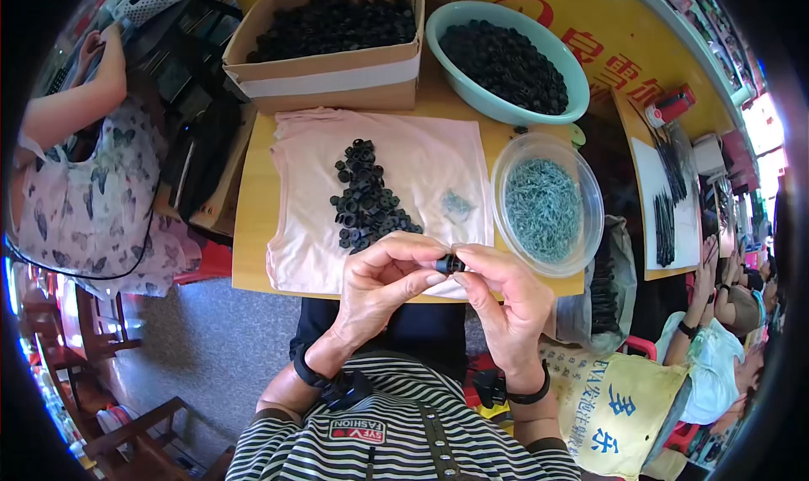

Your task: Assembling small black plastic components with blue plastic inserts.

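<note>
1. The yellow panel (674, 56) behind everything carries large red writing.
2. The wooden worktop (251, 228) shows bare wood along its left side; its front edge runs just beyond the cloth.
3. The pink cloth (299, 195) lies flat, its surface showing on both sides of the pile.
4. The striped shirt (413, 388) has a framed patch (357, 431) with lettering on red and white.
5. The yellow sack (628, 418), to the lower right, bears blue printing.
6. The cardboard box (337, 81), full of black pieces, stands at the worktop's back left, a pale band across its front.
7. The pale green bowl (449, 75) beside it also holds black pieces.
8. The clear tub (504, 228) of thin, shiny bits sits at the right edge.
9. The left hand (379, 275) and right hand (516, 291) meet over the front edge, fingertips pinching one piece between them.
10. The pile of black rings (371, 203) lies mid-cloth, beyond the hands.
11. The little heap of shiny bits (457, 205) lies right of it.
12. The small black piece (449, 264) is between both hands' fingertips.
</note>
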`<state>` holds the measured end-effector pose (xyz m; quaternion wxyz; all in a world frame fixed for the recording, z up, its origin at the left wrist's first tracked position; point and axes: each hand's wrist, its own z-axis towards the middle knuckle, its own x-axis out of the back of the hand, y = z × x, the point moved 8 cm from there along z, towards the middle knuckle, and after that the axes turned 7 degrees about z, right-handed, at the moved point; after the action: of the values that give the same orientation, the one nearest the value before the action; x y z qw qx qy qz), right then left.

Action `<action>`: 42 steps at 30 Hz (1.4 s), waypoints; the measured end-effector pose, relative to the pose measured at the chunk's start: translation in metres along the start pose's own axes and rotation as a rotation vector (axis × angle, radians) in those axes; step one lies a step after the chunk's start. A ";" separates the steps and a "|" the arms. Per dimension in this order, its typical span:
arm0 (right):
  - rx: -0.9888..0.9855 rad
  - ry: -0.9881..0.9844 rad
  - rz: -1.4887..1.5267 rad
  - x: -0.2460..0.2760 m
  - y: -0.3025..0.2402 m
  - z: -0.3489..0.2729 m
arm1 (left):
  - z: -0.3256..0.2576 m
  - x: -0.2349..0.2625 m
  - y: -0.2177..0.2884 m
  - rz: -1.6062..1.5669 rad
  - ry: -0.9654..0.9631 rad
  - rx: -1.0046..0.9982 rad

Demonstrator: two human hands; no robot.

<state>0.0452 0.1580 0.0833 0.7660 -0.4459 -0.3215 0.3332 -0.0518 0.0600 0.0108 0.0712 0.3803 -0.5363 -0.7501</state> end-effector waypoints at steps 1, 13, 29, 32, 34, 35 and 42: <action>0.044 -0.004 -0.062 -0.001 -0.004 0.001 | 0.000 0.000 0.002 0.027 0.012 -0.012; 0.026 0.012 -0.115 0.003 0.005 -0.007 | 0.002 -0.003 0.000 0.144 0.037 -0.016; 0.088 0.011 -0.205 -0.003 0.003 -0.001 | 0.001 -0.001 -0.006 0.062 0.052 0.068; 0.144 -0.010 -0.278 -0.009 0.002 -0.001 | 0.000 0.002 -0.010 0.007 0.086 0.136; 0.174 -0.013 -0.324 -0.009 0.004 -0.001 | 0.001 0.001 -0.011 -0.003 0.087 0.146; 0.206 -0.019 -0.368 -0.010 0.003 -0.001 | 0.001 0.001 -0.011 -0.012 0.090 0.154; 0.204 -0.013 -0.298 -0.012 0.004 0.003 | -0.005 0.006 -0.017 -0.087 0.086 0.160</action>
<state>0.0347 0.1515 0.0782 0.8461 -0.3111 -0.3536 0.2496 -0.0477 0.0604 -0.0072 0.0309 0.4394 -0.5740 -0.6902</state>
